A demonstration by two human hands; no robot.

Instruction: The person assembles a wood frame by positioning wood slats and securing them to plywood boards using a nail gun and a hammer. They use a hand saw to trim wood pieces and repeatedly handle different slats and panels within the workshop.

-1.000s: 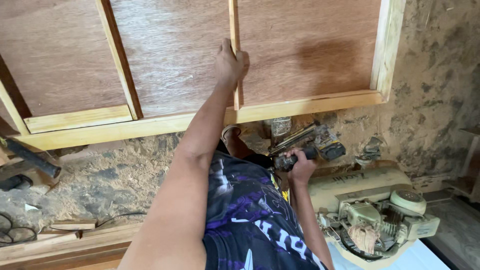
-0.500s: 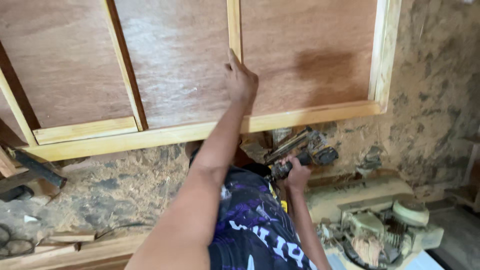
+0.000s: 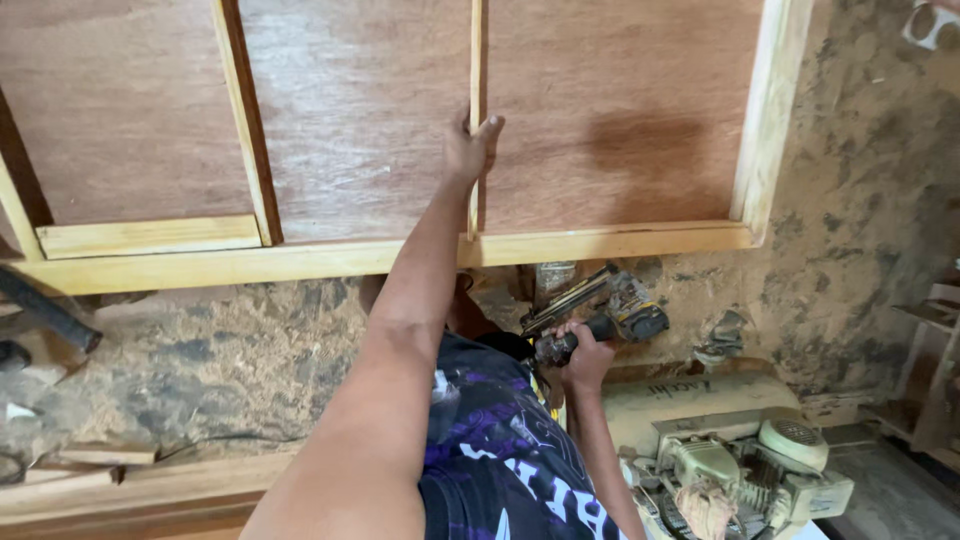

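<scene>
My left hand (image 3: 468,148) reaches out and presses on a thin upright wooden slat (image 3: 476,60) that stands on a brown plywood panel (image 3: 360,110). The panel is bordered by a pale wooden frame (image 3: 250,265). The slat's lower end meets the frame's bottom rail. My right hand (image 3: 585,362) is held close to my body and grips a black and yellow nail gun (image 3: 600,312) by its handle. The gun hangs below the frame rail, apart from the wood.
A second slat (image 3: 245,120) runs across the panel to the left. A pale engine-driven machine (image 3: 740,465) sits at the lower right. Sawdust covers the floor (image 3: 200,360). A black hose (image 3: 45,312) and loose wood strips (image 3: 80,462) lie at the left.
My left hand has moved a little further up the slat and the view has shifted. My right hand still holds the nail gun low, near my body.
</scene>
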